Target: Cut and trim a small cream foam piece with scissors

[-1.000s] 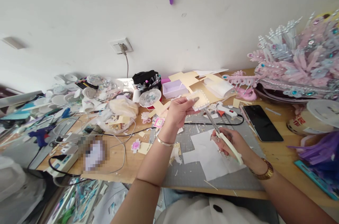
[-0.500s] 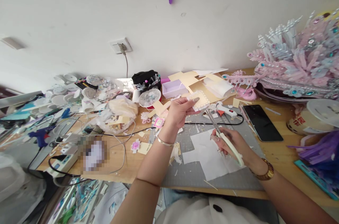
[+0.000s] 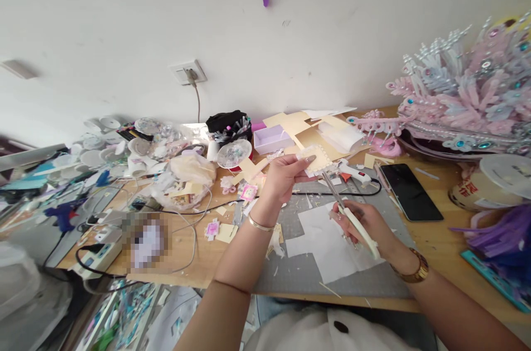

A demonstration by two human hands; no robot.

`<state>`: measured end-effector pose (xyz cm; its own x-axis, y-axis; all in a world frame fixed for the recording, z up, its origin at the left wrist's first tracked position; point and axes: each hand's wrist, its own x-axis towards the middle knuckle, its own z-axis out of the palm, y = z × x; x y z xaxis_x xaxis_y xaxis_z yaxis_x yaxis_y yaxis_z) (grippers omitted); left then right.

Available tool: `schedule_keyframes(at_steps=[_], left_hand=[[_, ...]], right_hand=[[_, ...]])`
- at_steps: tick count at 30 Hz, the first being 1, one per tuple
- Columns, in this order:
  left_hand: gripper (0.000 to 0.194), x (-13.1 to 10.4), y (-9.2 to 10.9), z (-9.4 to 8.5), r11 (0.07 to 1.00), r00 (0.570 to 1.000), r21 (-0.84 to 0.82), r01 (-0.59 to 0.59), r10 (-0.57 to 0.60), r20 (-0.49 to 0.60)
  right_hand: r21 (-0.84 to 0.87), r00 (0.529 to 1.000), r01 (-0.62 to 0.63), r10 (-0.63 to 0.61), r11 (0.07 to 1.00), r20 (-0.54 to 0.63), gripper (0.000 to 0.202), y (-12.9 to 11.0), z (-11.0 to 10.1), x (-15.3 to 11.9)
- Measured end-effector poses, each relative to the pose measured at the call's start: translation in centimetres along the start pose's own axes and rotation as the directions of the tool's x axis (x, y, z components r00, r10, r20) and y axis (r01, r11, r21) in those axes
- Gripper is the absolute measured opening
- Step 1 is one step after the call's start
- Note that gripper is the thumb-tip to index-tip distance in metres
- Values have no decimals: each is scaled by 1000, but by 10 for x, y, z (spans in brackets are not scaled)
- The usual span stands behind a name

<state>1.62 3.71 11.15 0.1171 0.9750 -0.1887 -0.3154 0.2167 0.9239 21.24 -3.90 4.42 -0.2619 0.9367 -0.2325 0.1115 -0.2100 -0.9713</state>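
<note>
Currently, cream card (image 3: 319,161): hovering over the desk (image 3: 440,254); a tilting grip could be turning its white edging (image 3: 326,157) into the scissors (image 3: 352,219).
Left hand (image 3: 286,174): pinching the card, thumb on its face.
Right hand (image 3: 373,224): gripping the scissors, tips pointing cardward; slipping could be nicking thumb or edging.

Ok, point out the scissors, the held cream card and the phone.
Scissors (image 3: 355,223), head view, on the handle.
Held cream card (image 3: 319,160), head view, on its face.
Phone (image 3: 411,192), head view, on the screen.

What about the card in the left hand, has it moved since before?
Yes, a little: the card in the left hand has shifted right, toward the white tool on the grey mat.
</note>
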Motion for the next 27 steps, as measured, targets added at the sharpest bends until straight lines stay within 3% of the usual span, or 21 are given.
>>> schedule_keyframes(at_steps=[15, 22, 27], left_hand=[[45, -1, 0, 1, 1000, 1000, -17, 15, -14, 28], [47, -1, 3, 2, 1000, 1000, -24, 12, -12, 2], [50, 0, 5, -1, 999, 999, -51, -18, 15, -47]], right_hand=[[33, 999, -42, 43, 999, -27, 35, 4, -1, 0], [-7, 998, -43, 42, 999, -36, 32, 10, -2, 2], [0, 1000, -14, 14, 1000, 23, 38, 16, -3, 3]])
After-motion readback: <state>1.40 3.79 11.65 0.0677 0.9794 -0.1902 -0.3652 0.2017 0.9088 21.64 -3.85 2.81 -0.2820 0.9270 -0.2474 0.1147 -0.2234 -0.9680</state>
